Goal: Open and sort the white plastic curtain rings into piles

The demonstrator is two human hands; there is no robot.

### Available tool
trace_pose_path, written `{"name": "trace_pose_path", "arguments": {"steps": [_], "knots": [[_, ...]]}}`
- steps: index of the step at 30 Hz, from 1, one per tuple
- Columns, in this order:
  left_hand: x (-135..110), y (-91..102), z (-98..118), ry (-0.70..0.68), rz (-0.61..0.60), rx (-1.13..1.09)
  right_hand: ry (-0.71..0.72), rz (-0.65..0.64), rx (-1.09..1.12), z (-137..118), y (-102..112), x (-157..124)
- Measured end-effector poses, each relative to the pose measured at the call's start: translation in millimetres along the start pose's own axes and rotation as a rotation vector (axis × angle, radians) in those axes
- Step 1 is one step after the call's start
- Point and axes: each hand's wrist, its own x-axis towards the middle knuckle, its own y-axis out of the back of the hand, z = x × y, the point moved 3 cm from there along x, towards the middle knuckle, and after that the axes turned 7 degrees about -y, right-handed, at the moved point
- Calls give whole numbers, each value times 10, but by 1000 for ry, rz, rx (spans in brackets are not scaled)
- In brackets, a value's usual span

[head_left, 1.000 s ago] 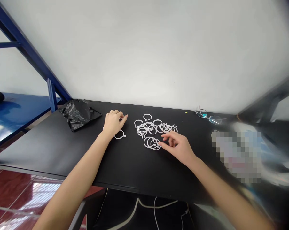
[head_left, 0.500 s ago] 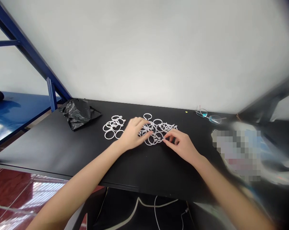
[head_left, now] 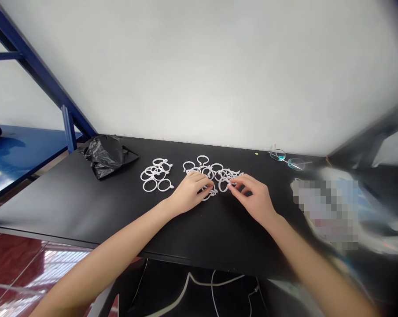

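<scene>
Across the matte black bench (head_left: 86, 211), a larger pile of white plastic rings (head_left: 202, 160) with small tabs is spread near the middle; a smaller cluster of the same rings (head_left: 149, 185) is set just to its left, with a narrow strip of bench between them. Over the front of the larger pile, the bare left hand (head_left: 189, 192) is held with its fingers curved downward onto the rings; whether a ring is gripped cannot be told, since the rings are partly hidden by the fingers. At the pile's front right, the bare right hand (head_left: 252, 193) is placed with its thumb and forefinger brought close together on a ring; a firm grip cannot be confirmed. To the left of the smaller cluster, a crumpled black plastic bag (head_left: 106, 157) is lying on the bench; toward the far right, a pair of thin-framed glasses (head_left: 286, 160) with blue-green tinted lenses is lying near the back edge; nearer the camera, a pixelated patch (head_left: 324, 215) obscures whatever is there. Below the bench, a pale cable (head_left: 186, 290) is seen; at the upper left, a blue metal frame (head_left: 37, 70) is seen against a white wall (head_left: 199, 66).
</scene>
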Motion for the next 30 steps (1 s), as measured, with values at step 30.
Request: {"name": "trace_pose_path", "arguments": {"steps": [30], "knots": [[-119,724,-513,174,33,603,23,-213,92,-60,-320,-154]]}}
